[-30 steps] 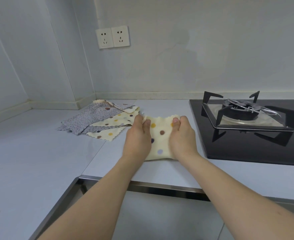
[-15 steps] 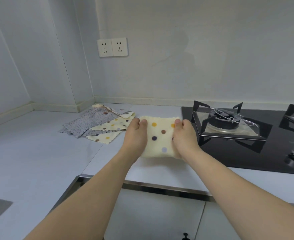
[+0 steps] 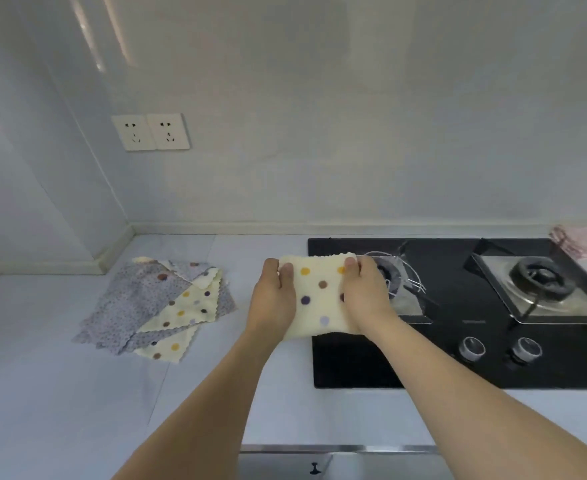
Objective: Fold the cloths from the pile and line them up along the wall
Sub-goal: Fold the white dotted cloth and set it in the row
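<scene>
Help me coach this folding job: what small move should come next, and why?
Probably carry the folded dotted cloth, gripped by the left hand and right hand, back to the wall; it hangs above the stove edge.

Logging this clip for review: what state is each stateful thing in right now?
Cream polka-dot cloth: folded, held off the counter.
Left hand: grips the cloth's left edge.
Right hand: grips its right edge.
Pile of grey and cream cloths: unfolded, lying overlapped on the counter.
Pink cloths: folded, by the wall.
Black gas hob: no flame visible.
</scene>
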{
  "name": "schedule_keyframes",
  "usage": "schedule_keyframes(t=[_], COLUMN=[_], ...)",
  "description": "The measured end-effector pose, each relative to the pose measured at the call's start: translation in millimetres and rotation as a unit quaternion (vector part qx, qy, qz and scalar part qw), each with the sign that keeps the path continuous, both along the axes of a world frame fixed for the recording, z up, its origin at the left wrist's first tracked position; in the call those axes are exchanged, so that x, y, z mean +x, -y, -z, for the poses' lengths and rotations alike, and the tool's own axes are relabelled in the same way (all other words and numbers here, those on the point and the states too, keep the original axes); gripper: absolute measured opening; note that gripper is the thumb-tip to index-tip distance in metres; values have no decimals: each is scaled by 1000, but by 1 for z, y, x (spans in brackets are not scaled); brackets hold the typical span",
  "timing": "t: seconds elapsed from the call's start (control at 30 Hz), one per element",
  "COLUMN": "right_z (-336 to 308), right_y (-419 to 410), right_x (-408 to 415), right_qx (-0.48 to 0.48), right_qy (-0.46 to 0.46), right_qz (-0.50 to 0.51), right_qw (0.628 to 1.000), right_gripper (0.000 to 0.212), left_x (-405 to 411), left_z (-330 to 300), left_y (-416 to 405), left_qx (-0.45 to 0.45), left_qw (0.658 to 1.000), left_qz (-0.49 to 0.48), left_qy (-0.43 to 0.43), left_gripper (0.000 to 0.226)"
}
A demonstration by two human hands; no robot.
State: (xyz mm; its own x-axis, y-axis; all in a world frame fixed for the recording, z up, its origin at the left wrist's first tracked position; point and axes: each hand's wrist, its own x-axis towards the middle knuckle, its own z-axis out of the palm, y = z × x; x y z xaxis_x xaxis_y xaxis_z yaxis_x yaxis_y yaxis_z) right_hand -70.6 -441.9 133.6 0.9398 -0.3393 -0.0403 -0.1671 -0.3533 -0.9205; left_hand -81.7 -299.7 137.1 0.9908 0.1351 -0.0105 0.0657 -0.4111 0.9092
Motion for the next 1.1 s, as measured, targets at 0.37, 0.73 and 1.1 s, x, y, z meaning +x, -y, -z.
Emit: schedule_keyframes(t=[0.37, 0.73, 1.1], right_z=[-44, -54, -20], right_y=[177, 427, 683], right_x=[-40, -32, -16], right_qx=[42, 314, 270], right_qy=[-70, -218, -177], right_qz=[94, 116, 145], right_qw=[992, 917, 935], right_gripper=[30, 24, 30], left_x=[-11, 33, 70], left_z=[-43, -53, -22], left_y=[175, 419, 671], left_qx=[4, -83, -106], left_qw=[994, 989, 970], left_qz=[99, 98, 116], left_qy=[-42, -72, -187], left_gripper=[23, 28, 22])
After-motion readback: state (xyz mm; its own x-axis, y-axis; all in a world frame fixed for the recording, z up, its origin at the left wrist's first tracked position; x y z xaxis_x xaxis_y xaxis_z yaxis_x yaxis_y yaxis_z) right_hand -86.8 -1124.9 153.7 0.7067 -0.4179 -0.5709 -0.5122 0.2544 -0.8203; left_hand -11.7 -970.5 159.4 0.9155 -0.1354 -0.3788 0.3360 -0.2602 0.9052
